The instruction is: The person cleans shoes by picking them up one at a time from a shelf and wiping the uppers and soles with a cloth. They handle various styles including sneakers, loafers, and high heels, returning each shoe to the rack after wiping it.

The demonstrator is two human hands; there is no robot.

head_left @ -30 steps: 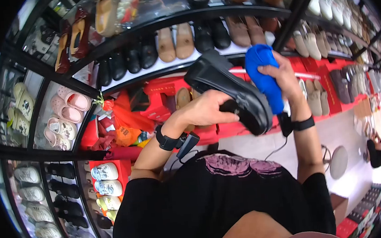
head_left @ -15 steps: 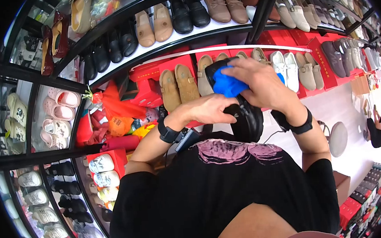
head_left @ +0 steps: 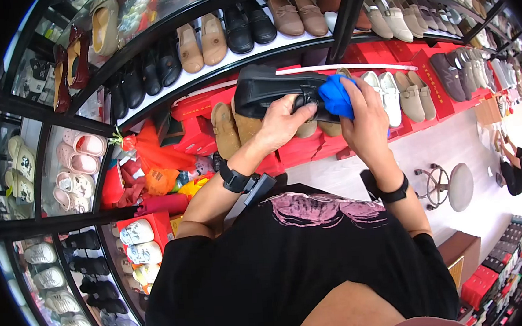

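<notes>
A black shoe [head_left: 258, 92] is held up in front of the shelves, lying roughly sideways. My left hand [head_left: 285, 121] grips it around its strap area, thumb on top. In my right hand [head_left: 367, 108] is a bunched blue cloth [head_left: 336, 96], pressed against the right end of the black shoe. Brown clogs [head_left: 226, 131] stand on red boxes just behind and below the shoe, partly hidden by it. White shoes [head_left: 389, 99] stand to the right of my right hand.
Black shelf frames [head_left: 348, 18] with rows of shoes cross the top and left. Red and orange bags [head_left: 159, 155] lie at the left. A round stool [head_left: 460, 187] stands on the floor at the right, and another person [head_left: 517, 167] is farther right.
The black shoe has turned from upright to sideways and moved up and left. My right hand with the blue cloth has shifted right and slightly down, to the shoe's other end.
</notes>
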